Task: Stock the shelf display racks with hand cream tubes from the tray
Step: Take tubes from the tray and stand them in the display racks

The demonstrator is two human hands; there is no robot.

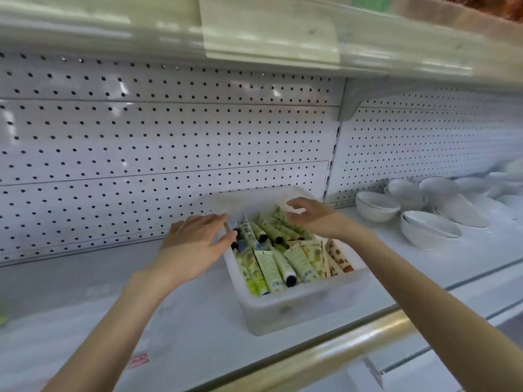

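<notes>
The hand cream tubes (278,258) lay heaped in a white plastic tray (297,306), mostly green-and-cream printed ones with black caps, plus a few orange-patterned ones against the right wall. They pointed every way, some resting on others. Such tubes were likely light, soft-walled and a little slick, so squeezing the middle could dent one. The firmer places to pinch looked like the cap end or the flat crimped tail, and a top-lying tube would lift free without dragging its neighbours. The left hand (195,241) lay at the tray's left rim, its grip wide, fingers straight and together, holding nothing. Motion blur made it hard to say whether the fingertips touched the rim. The right hand (314,217) hovered over the far end of the heap, its grip also loose and empty, fingers spread. The tray sat on a pale shelf (169,321) before a white pegboard (169,142), with a brass rail (339,343) along the shelf's front edge. White bowls (430,230) stood stacked well to the right. No display rack was in view.
</notes>
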